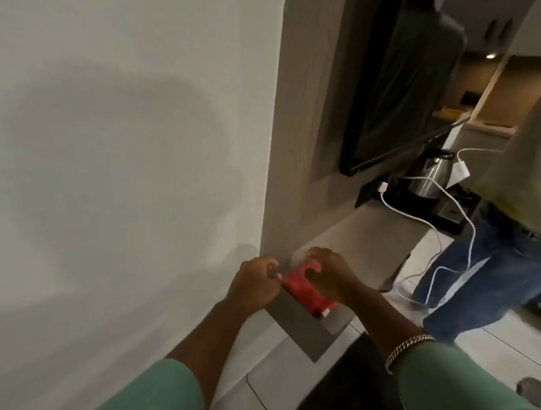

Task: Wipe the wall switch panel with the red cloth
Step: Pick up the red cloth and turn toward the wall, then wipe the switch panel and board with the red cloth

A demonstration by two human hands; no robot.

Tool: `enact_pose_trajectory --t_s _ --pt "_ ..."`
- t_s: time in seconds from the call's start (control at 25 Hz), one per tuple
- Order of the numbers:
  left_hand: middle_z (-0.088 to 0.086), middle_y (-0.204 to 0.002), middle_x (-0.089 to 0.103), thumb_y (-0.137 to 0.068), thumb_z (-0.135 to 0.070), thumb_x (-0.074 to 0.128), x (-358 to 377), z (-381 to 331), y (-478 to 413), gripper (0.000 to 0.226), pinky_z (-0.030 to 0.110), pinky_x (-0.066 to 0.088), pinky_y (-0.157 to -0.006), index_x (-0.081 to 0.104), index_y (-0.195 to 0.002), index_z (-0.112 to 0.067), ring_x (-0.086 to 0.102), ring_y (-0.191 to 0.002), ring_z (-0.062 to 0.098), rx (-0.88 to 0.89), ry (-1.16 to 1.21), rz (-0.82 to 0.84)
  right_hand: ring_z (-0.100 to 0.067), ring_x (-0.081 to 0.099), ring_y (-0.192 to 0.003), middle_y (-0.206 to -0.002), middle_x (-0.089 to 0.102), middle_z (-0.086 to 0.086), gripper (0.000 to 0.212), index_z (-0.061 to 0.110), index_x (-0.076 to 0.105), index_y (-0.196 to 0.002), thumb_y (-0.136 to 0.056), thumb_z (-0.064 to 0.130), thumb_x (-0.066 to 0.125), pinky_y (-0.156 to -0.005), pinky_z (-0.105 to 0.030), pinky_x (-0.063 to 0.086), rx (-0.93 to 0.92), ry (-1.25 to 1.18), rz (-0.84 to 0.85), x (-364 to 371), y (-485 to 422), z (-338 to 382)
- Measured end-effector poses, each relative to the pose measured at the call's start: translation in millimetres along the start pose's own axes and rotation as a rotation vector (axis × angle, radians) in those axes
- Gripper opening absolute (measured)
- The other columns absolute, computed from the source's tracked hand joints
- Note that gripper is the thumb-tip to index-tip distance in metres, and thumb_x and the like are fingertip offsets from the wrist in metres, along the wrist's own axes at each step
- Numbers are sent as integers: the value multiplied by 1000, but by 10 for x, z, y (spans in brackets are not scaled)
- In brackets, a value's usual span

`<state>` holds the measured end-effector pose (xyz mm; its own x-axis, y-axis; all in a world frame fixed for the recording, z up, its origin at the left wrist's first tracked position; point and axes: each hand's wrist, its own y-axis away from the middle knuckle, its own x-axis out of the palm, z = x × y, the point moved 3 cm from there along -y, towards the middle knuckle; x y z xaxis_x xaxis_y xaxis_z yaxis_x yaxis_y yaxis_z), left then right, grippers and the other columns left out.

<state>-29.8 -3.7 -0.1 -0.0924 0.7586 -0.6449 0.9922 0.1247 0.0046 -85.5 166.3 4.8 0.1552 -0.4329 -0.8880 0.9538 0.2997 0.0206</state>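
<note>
Both hands, the left hand (255, 283) and right hand (331, 276), pinch the soft, light red cloth (301, 292), bunched at the wall corner.

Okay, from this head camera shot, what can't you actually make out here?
- Wall switch panel: not identifiable in the head view; both hands cover the wall corner.
- Red cloth: mostly hidden between the left hand and right hand; motion-blurred.
- Second person: cut off by the right edge.
- White cable: its lower end runs behind that person's leg.

Red cloth (301, 292) half hidden by hands — switch panel indiscernible.
</note>
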Motion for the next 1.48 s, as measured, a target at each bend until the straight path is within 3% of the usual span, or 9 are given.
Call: enact_pose_trajectory --t_s 0.2,0.36,0.52,0.64,0.8,0.96,1.08,1.28,1.48 --pt "18 -94 71 -85 -24 53 700 347 -282 24 35 50 -82 65 -72 -7 65 -98 38 -271 21 -19 -34 44 -133 -151 38 -8 56 22 39 -140 -92 44 60 -107 -52 45 185 49 77 525 -206 -701" --pt "25 -113 68 -85 -41 61 1062 411 -354 53 43 54 -93 64 -112 4 63 -107 39 -507 377 3 -30 45 -129 -149 40 -10 51 23 42 -138 -94 39 62 -104 -43 49 131 -14 81 745 -215 -853" --pt "17 -122 63 -84 -24 67 1224 444 -170 51 45 55 -96 54 -128 -4 62 -110 33 -612 702 -123 -20 45 -119 -142 45 -7 54 23 44 -136 -90 42 67 -95 -31 45 50 -75 70 864 -21 -746" --pt "9 -113 62 -84 -14 66 1032 492 -21 35 39 58 -88 54 -117 -16 63 -100 25 -559 769 -135 -23 43 -134 -151 37 -4 60 26 37 -142 -92 48 63 -107 -37 47 -57 -91 34 875 200 -475" --pt "6 -100 66 -86 -11 59 322 417 229 17 29 56 -67 57 -100 -21 65 -88 19 -399 700 -53 -17 16 -154 -166 22 3 66 32 24 -153 -97 52 51 -126 -49 25 -375 28 -149 762 501 275" --pt "9 -73 61 -76 -15 48 -695 196 659 19 27 43 -54 63 -87 -8 56 -63 20 -339 925 82 -31 24 -153 -165 28 -6 66 30 38 -149 -93 62 46 -121 -57 30 -565 29 -288 469 835 1198" --pt "5 -66 56 -68 -8 40 -1545 -90 1103 17 27 48 -57 56 -71 -13 55 -57 17 -190 957 196 -39 33 -146 -162 29 -13 69 27 43 -147 -86 54 61 -113 -56 41 -662 -64 -377 210 1080 1914" --pt "5 -80 61 -84 -3 49 -3030 -428 2009 14 35 56 -82 61 -89 -7 60 -76 17 71 558 -121 -31 42 -137 -156 37 -9 75 33 41 -146 -76 32 67 -104 -49 50 -853 -263 -574 -87 1457 3263" --pt "4 -110 72 -82 0 51 -4469 -459 3213 30 27 54 -96 66 -105 -10 68 -103 21 387 195 -725 -29 42 -137 -157 34 -7 80 34 38 -149 -76 34 72 -110 -40 45 -1041 -368 -709 -188 1865 4491"
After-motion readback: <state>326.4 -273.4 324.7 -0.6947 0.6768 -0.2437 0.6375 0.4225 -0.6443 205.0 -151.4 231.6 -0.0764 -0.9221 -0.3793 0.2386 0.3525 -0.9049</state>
